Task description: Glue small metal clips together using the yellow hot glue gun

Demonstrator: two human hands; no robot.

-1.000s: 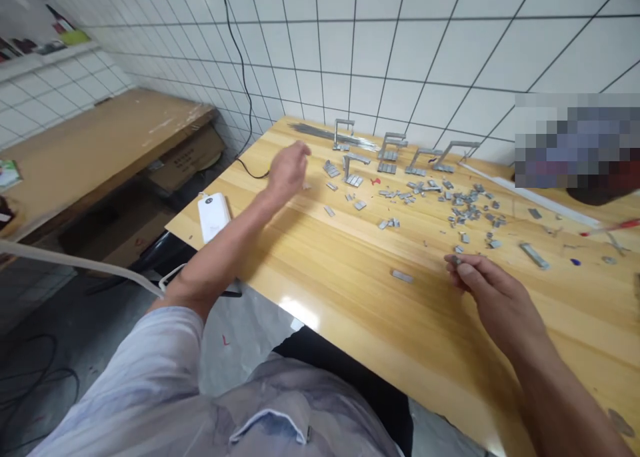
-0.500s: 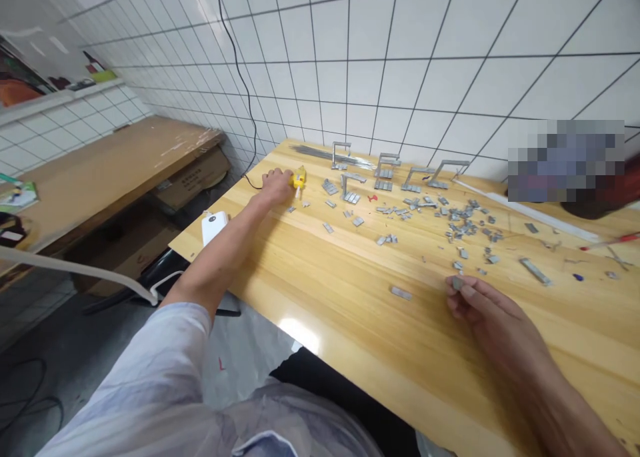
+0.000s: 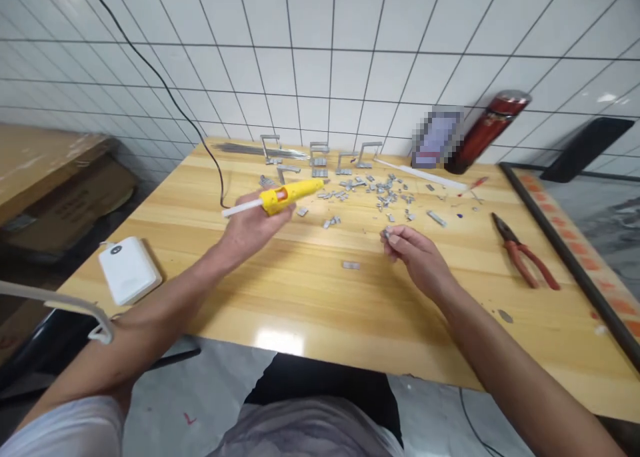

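Our left hand [image 3: 253, 227] clasped a glue gun [image 3: 293, 195], right hand [image 3: 423, 260] pinched a metal piece [image 3: 386, 234]; overswinging risked toppling frames [image 3: 319, 162] along the tabletop [image 3: 300, 297]'s back edge.

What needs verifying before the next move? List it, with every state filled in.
1. Yellow plastic glue gun gripped by the left hand: ok.
2. White cylindrical glue stick loaded: ok, its end sticks out behind.
3. Glue gun hot: cannot tell, heat does not show.
4. Small grey metal piece pinched in the right hand: ok.
5. Flat grey rectangular metal strip clear of both hands: ok.
6. Loose grey metal bits sorted: not ok, scattered.
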